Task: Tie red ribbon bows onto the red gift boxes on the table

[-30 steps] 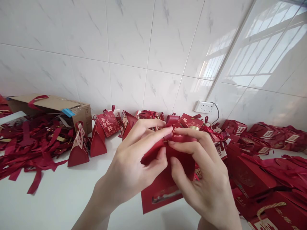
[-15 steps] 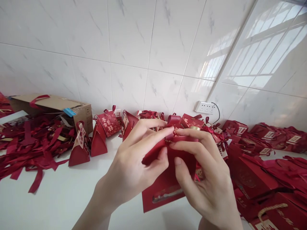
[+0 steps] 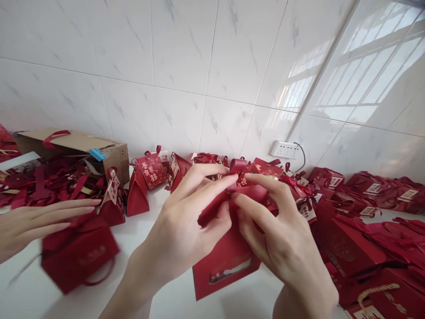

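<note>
My left hand (image 3: 181,228) and my right hand (image 3: 282,243) meet over a red gift box (image 3: 226,261) with a small window, standing on the white counter (image 3: 172,305). Both pinch the dark red ribbon (image 3: 244,179) at the box's top, fingers closed on its loops. At the left edge another person's hand (image 3: 29,223) rests on a blurred red box (image 3: 78,252) with a ribbon handle.
Finished red triangular boxes (image 3: 136,195) line the tiled wall. A pile of loose red ribbons (image 3: 40,186) and a brown cardboard carton (image 3: 83,148) lie at the left. Flat red boxes and bags (image 3: 365,239) crowd the right. A wall socket (image 3: 283,149) sits behind.
Another person's hand has come in from the left with a red box. My fingers have shifted slightly on the ribbon, and my box has tilted a little.
</note>
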`<action>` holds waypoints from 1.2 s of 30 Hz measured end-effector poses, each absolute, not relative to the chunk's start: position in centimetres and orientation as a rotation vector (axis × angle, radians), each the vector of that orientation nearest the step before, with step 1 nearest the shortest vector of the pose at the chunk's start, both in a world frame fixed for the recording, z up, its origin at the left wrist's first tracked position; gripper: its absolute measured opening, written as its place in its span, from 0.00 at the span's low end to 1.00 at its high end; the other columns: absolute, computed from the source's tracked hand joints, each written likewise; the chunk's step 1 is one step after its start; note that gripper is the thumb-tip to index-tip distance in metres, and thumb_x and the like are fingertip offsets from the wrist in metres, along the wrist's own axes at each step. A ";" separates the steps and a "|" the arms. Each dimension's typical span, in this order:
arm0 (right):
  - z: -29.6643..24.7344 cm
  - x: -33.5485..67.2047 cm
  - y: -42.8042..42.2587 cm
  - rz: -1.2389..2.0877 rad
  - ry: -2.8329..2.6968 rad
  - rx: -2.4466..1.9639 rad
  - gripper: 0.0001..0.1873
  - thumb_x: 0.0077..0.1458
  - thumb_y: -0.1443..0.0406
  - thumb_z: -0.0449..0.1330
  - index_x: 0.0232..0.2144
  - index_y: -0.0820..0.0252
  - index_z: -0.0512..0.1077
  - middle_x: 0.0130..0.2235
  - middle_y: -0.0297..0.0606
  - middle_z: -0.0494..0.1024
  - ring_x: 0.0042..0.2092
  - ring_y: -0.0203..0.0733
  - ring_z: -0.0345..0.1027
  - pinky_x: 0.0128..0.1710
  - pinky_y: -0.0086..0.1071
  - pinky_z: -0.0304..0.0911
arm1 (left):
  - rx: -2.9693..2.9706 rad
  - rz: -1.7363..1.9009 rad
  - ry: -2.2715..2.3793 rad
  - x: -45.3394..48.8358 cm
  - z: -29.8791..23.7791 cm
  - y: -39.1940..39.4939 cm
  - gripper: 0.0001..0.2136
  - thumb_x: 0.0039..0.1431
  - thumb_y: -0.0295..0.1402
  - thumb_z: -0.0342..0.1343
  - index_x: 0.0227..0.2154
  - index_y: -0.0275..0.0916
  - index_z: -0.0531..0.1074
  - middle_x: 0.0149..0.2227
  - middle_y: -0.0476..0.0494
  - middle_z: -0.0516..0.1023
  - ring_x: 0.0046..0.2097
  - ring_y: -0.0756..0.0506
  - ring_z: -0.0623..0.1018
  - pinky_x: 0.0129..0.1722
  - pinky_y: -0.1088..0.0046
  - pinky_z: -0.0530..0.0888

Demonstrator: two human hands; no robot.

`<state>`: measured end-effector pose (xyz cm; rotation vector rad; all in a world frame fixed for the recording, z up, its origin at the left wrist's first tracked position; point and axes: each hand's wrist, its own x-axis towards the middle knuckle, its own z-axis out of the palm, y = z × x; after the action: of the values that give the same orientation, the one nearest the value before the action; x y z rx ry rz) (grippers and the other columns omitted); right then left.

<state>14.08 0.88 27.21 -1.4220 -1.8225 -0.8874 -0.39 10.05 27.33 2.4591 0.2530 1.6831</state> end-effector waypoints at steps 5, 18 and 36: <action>27.2 14.2 0.7 -0.838 -1.843 -1.465 0.12 0.59 0.71 0.52 0.43 0.53 0.68 0.52 0.47 0.65 0.49 0.49 0.67 0.38 0.40 0.72 | 2.494 1.655 0.295 -0.3 27.3 10.1 0.17 0.58 0.21 0.52 0.48 0.39 0.72 0.49 0.45 0.73 0.50 0.47 0.75 0.50 0.74 0.76; 27.4 14.5 0.5 -0.691 -1.842 -1.246 0.12 0.58 0.74 0.53 0.44 0.60 0.68 0.49 0.47 0.66 0.49 0.43 0.65 0.43 0.35 0.68 | 2.472 1.665 0.315 -0.4 27.2 9.8 0.16 0.59 0.23 0.53 0.49 0.40 0.72 0.50 0.45 0.72 0.50 0.48 0.75 0.49 0.76 0.76; 27.2 14.1 1.0 -0.906 -1.853 -1.369 0.13 0.57 0.74 0.53 0.44 0.58 0.68 0.49 0.49 0.67 0.46 0.49 0.67 0.36 0.40 0.71 | 2.468 1.668 0.294 -0.6 27.1 10.0 0.17 0.59 0.22 0.53 0.50 0.41 0.71 0.50 0.45 0.72 0.51 0.47 0.74 0.52 0.73 0.75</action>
<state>14.09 0.97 27.18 -1.3693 -1.8530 -0.9062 -0.62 9.97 27.07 2.4684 0.2937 1.6681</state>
